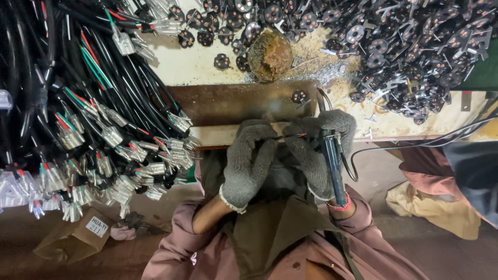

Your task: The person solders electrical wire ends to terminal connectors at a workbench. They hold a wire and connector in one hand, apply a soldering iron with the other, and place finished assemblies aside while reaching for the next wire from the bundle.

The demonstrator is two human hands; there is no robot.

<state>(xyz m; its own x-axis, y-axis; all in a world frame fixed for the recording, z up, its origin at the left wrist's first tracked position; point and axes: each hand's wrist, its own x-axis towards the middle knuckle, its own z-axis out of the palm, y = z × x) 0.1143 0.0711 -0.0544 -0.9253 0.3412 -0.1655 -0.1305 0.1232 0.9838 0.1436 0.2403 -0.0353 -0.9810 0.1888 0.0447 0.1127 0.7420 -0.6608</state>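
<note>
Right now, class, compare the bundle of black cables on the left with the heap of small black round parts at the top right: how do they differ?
The bundle of black cables is long and flexible; the heap of small black round parts is flat discs. The cables end in silvery terminals with red, green and white wires; the discs carry holes and metal prongs. The cables hang over the bench edge; the discs lie on the bench top. Both are mostly black.

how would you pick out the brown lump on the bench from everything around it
Start at the pale bench top above the gloved hands. At its middle, just beyond the dark metal plate, sits a rounded brown lump. Unlike the flat black discs piled beside it, it is crusty, domed and rust-coloured.
</note>
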